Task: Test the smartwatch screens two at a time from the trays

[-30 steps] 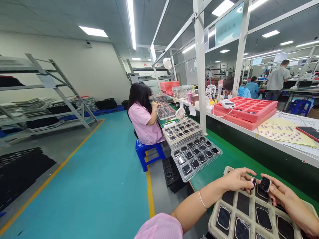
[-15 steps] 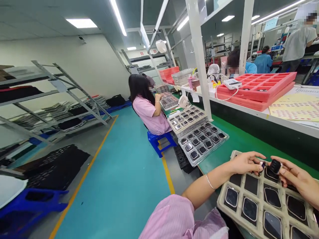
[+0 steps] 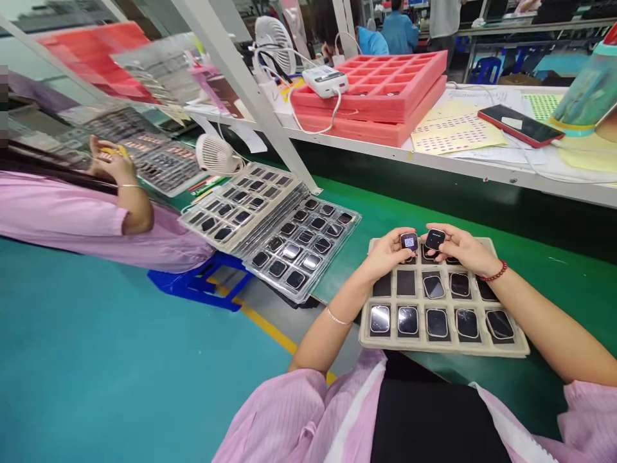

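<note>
My left hand [image 3: 387,256] grips a smartwatch [image 3: 409,242] whose lit screen shows a square code. Close beside it, my right hand [image 3: 466,249] pinches a second smartwatch [image 3: 435,240] with small marks lit on its dark screen. Both watches are strapless and held up over the far row of a beige compartment tray [image 3: 443,348]. Strapless watches with dark faces lie in many of its pockets, such as a watch in the near row [image 3: 437,323]. Two pockets at the left of the middle row hold no watch. My fingers partly cover the far row.
Left of my tray, a clear plastic tray [image 3: 332,273] of watches lies beside a beige tray [image 3: 207,241]. A co-worker's hand [image 3: 116,164] is farther left. Red foam trays [image 3: 395,128], a power bank [image 3: 325,80], a phone [image 3: 520,124] and a bottle [image 3: 585,90] rest on the shelf.
The view has swung right and down, bringing my tray and both forearms fully into sight. Each hand still holds its watch; the left one's lit screen now faces me.
</note>
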A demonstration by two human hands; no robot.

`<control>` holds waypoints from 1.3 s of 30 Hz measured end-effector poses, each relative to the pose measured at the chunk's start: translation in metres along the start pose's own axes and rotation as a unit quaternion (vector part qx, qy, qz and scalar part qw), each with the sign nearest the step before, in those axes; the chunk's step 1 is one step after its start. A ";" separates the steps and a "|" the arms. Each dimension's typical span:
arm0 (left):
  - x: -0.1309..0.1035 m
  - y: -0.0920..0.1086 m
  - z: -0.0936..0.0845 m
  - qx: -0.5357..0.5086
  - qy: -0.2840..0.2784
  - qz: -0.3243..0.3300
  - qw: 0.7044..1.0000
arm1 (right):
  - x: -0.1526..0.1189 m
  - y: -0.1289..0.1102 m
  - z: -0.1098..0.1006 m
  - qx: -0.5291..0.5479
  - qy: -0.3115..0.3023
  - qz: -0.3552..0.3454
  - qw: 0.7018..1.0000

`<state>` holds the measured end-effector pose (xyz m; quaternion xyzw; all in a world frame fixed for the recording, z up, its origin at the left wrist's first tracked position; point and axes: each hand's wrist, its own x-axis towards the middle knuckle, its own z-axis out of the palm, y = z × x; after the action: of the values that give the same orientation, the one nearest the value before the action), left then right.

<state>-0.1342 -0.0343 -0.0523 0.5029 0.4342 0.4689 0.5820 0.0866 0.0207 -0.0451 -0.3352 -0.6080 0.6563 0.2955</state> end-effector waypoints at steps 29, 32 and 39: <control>0.002 -0.008 -0.006 -0.011 -0.037 0.019 0.999 | -0.004 -0.002 -0.004 -0.061 -0.005 -0.012 0.998; 0.002 -0.009 -0.008 -0.013 -0.038 0.014 0.999 | -0.001 0.003 -0.004 -0.074 0.009 -0.011 0.997; 0.001 -0.004 -0.006 -0.027 -0.004 0.012 1.000 | -0.012 -0.007 0.027 -0.320 0.029 -0.240 0.916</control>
<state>-0.1399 -0.0326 -0.0570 0.4941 0.4133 0.4850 0.5915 0.0722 -0.0043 -0.0361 -0.2747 -0.8386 0.3260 0.3392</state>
